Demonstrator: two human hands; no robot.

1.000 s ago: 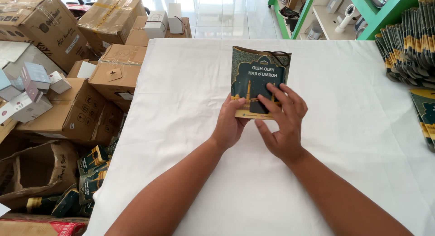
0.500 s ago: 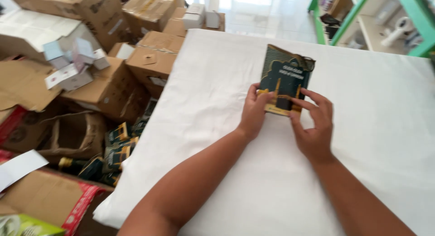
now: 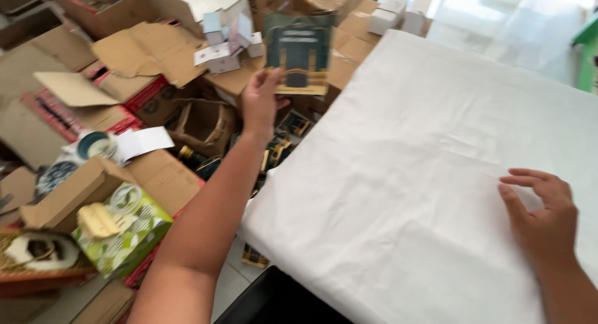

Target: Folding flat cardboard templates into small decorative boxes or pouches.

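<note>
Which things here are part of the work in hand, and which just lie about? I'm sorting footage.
In hand:
- dark green paper bag, held up by the left hand
- white tablecloth, under the empty right hand

Lying about:
- cardboard boxes
- small white boxes
- green tissue box

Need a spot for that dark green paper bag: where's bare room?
The white-clothed table is bare from its left edge to the right hand. Crowded: cardboard boxes and small white boxes beyond the left hand holding the bag.

White tablecloth [image 3: 405,174], cardboard boxes [image 3: 156,44], green tissue box [image 3: 124,234], perhaps.
</note>
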